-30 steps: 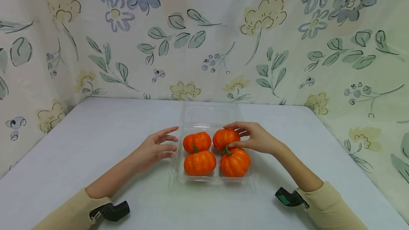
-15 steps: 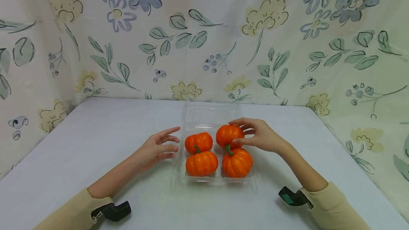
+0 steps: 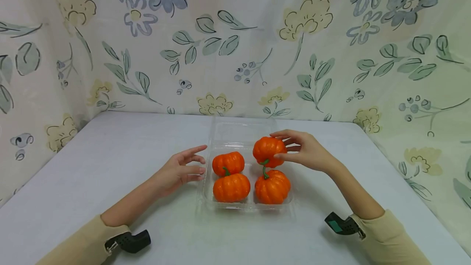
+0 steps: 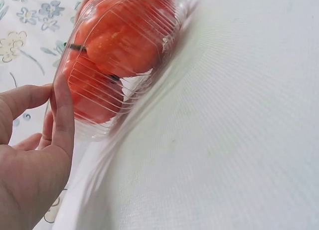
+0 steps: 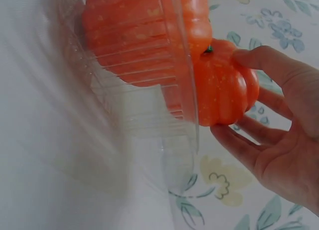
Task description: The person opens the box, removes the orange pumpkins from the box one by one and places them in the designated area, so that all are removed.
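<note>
My right hand (image 3: 307,150) holds a small orange pumpkin (image 3: 268,150) by its right side, thumb in front and fingers behind. In the right wrist view this pumpkin (image 5: 224,88) shows above the rim of a clear plastic clamshell container (image 5: 187,45), its green stem towards the front pumpkin. My left hand (image 3: 176,173) has its fingers loosely extended at the container's left edge; the left wrist view shows its fingertips (image 4: 61,85) right at the rim. Three more pumpkins sit in the container: back left (image 3: 228,163), front left (image 3: 232,188) and front right (image 3: 272,187).
The container's clear lid (image 3: 243,131) lies folded back behind it. Everything stands on a white table (image 3: 147,134), with a floral curtain (image 3: 257,36) behind and at the sides. A black wrist device (image 3: 133,241) sits at the left cuff, another such device (image 3: 342,224) at the right.
My right hand has lifted the back right pumpkin up out of its place, shifting it slightly to the right and away. The left hand and the other pumpkins stay put.
</note>
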Available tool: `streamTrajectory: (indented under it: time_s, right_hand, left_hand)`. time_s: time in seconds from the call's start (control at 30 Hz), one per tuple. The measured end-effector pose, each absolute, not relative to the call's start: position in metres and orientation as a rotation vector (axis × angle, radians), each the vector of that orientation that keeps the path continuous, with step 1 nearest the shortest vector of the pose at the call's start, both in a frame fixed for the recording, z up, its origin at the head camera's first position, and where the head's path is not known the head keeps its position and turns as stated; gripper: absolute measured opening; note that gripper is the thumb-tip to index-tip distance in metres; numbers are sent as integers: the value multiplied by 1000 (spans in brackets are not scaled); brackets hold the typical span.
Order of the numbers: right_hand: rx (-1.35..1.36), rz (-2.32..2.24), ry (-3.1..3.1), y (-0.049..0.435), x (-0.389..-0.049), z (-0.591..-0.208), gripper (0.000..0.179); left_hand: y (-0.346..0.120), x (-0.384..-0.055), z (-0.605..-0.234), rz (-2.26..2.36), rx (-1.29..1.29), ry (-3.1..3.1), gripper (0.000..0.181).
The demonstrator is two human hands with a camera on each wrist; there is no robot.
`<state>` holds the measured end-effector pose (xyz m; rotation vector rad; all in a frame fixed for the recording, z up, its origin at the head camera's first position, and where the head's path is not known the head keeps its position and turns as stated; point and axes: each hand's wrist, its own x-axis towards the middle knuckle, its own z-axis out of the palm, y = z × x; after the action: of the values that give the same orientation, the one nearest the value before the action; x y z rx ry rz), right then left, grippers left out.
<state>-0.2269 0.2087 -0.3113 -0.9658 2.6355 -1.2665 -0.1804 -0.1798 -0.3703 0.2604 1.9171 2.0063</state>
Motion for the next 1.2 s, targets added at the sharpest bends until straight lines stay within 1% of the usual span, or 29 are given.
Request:
streamTrajectory:
  time_s: [0.5,1.2]
  right_hand:
    - [-885,-1291,2653,221,-225,-299,49]
    - [-902,-1275,2631,229,-226,-295,55]
  left_hand:
    - [-185,-183,-369,2013,244,1914,69]
    - [-187,-184,-371,2010,252,1920,69]
